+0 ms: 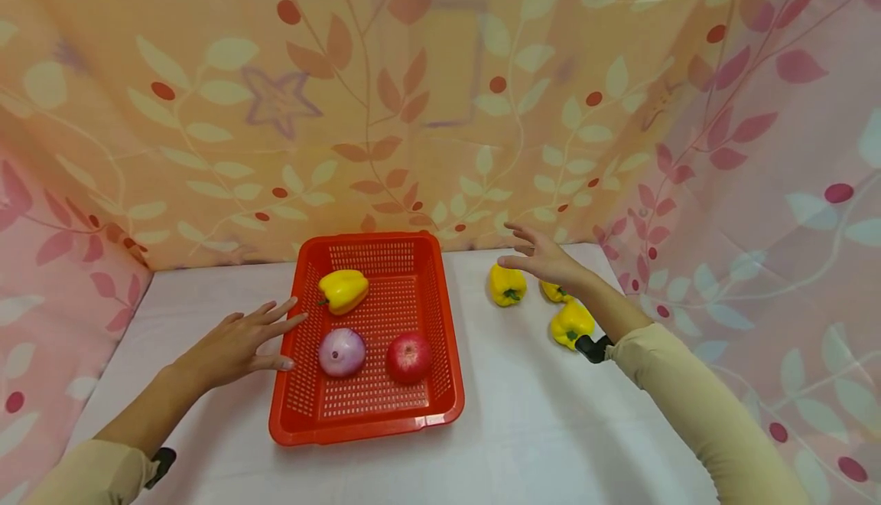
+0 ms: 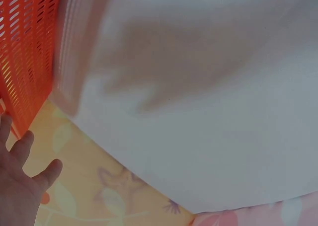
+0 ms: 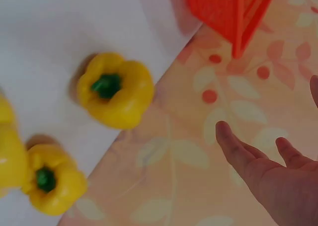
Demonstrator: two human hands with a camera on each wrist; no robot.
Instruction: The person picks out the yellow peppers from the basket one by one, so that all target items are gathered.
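Observation:
My left hand [image 1: 237,344], fingers spread, hovers at the left rim of a red plastic basket [image 1: 450,367]; it holds nothing. In the basket lie a yellow bell pepper [image 1: 344,291], a purple onion [image 1: 342,352] and a red, round fruit [image 1: 409,358] that looks like an apple or pomegranate. To the basket's right, my empty right hand [image 1: 551,262] is raised with its fingers apart, above a yellow bell pepper [image 1: 507,286]. Two more yellow peppers, one partly hidden [image 1: 554,291] by the right forearm and one nearer [image 1: 573,324], sit beside it.
A white cloth [image 1: 523,428] covers the table. Behind it hangs a leaf-patterned yellow curtain [image 1: 440,168], with pink curtain sides at left and right [image 1: 771,260]. Dark wrist-camera mounts [image 1: 593,348] show at both cuffs.

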